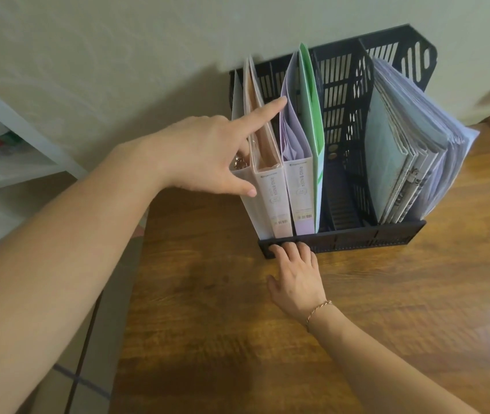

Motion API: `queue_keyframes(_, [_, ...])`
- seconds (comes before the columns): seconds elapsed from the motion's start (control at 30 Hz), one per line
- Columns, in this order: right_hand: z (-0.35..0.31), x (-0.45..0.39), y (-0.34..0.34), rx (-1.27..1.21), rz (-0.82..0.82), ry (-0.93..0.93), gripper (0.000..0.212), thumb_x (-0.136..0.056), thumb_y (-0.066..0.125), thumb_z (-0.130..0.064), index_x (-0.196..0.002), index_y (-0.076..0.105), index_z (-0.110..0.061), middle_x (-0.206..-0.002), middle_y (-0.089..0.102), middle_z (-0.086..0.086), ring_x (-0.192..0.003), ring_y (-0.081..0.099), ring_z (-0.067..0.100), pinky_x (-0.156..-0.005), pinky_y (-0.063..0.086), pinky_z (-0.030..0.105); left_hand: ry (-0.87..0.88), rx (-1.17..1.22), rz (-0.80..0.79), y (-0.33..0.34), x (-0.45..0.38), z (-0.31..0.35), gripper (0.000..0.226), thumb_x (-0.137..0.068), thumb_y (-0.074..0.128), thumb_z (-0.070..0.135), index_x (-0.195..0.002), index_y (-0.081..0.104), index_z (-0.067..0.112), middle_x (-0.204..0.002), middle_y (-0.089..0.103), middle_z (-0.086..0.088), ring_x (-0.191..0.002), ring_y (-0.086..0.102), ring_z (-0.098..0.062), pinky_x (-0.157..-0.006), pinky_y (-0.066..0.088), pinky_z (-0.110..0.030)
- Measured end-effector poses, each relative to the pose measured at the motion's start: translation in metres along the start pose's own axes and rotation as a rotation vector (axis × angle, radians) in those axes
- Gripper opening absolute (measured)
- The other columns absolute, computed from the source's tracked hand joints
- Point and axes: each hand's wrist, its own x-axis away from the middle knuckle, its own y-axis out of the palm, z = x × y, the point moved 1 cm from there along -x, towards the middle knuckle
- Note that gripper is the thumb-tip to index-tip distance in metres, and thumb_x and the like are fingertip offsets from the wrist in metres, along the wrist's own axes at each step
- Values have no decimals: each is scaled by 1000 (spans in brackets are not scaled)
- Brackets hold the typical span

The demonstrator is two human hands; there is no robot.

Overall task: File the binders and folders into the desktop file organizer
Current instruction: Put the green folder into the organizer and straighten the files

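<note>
On the wooden desk, spread hands touch white binder and organizer front edge.

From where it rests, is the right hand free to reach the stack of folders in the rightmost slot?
Probably yes. The right hand rests on the organizer's front lip; the stack of folders stands open at the front, with bare desk between.

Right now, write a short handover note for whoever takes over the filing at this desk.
Left hand: open, fingers spread on the white binder and pink binder, index finger touching the lilac binder.
Right hand: open, fingertips against the organizer front rail.
Filed: three binders and a green folder at left, a stack of folders at right. Middle slots hold nothing.
Left: nothing unfiled shows on the desk.
</note>
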Motion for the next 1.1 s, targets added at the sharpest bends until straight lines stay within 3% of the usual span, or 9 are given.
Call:
queue_keyframes(0.1, [-2,7,-13,-59,-10,12,50,-87,57,-34,-135,46,-24,-137,49,-1,-133,34,26,-112,31,43,8,28,80,-4,8,-5,105,-80,72,48,-153,-4,46,-122,67,8,-66,61,-7,-76,52,-28])
queue_keyframes(0.17, [-8,17,-38,-177,172,-71,34,-87,59,-25,-120,61,-19,-121,61,-1,-116,51,21,-97,49,43,16,176,192,-4,19,-14,93,-80,70,47,-152,12,46,-116,66,15,-71,65,-6,-74,54,-27])
queue_keyframes(0.27, [-29,24,-117,-366,618,-445,16,-85,61,-13,-99,68,-9,-96,68,3,-91,60,18,-77,52,33,45,614,664,32,34,-28,61,-87,66,33,-142,40,34,-113,66,9,-77,64,-7,-63,52,-23])
queue_keyframes(0.37, [-60,1,-202,-192,607,-664,35,-87,65,-25,-116,61,-7,-111,64,7,-104,56,23,-92,45,35,-240,1035,1035,117,33,-21,31,-92,61,21,-122,56,29,-98,68,-1,-75,62,-12,-62,52,-27])
queue_keyframes(0.47, [-78,-43,-234,404,227,-563,67,-85,46,-65,-138,41,-25,-138,47,0,-130,38,25,-108,34,48,-625,1008,692,207,18,9,40,-91,66,20,-129,56,15,-101,66,-2,-76,60,-4,-66,52,-17])
queue_keyframes(0.6, [-91,-63,-235,704,82,-631,60,-82,33,-72,-115,62,-31,-127,52,-2,-124,40,27,-104,32,53,-731,1037,238,267,0,38,73,-88,69,38,-149,35,17,-134,58,-4,-115,59,-15,-94,52,-30])
queue_keyframes(0.73, [-95,-66,-229,726,143,-707,54,-81,38,-69,-101,67,-29,-103,67,-9,-124,39,25,-107,20,56,-781,1009,230,281,-15,47,64,-88,67,43,-140,47,11,-132,61,-6,-118,60,-19,-89,52,-29])
queue_keyframes(0.87, [-95,-69,-221,632,96,-624,41,-83,50,-61,-97,68,-28,-111,68,0,-142,26,17,-111,-9,65,-838,968,299,283,-24,45,37,-90,65,44,-105,61,10,-107,69,-8,-89,63,-16,-73,57,-31])
queue_keyframes(1.1, [-95,-70,-219,522,101,-559,32,-81,54,-60,-77,62,-30,-124,64,0,-142,26,7,-111,-13,63,-823,939,291,282,-26,42,37,-92,61,43,-97,62,6,-93,69,-8,-84,69,-24,-63,53,-28])
